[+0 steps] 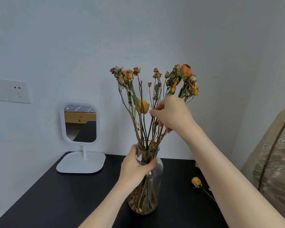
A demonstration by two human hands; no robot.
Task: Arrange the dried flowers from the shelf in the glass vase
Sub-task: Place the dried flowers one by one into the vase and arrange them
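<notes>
Your left hand (133, 167) is wrapped around the neck of the glass vase (154, 188), thumb on the near side and fingers curled round the far side just under the rim. The vase stands upright on the black table (56, 203), toward its back edge. The dried flowers (143, 106) are in it: their thin brown stems run down through the narrow mouth to the base, where a layer of fallen petals and leaf crumbs has gathered around the stem ends. Above the rim the stems fan outward, and the orange, yellow and pinkish heads spread to left and right. Your right hand (171, 115) is up among the stems well above the mouth, its fingers bent and pinching a few of them on the right side of the bunch. One loose yellow flower (196, 182) lies on the table to the right of the vase, partly behind your right forearm. A white standing mirror (80, 124) sits at the table's back left.
</notes>
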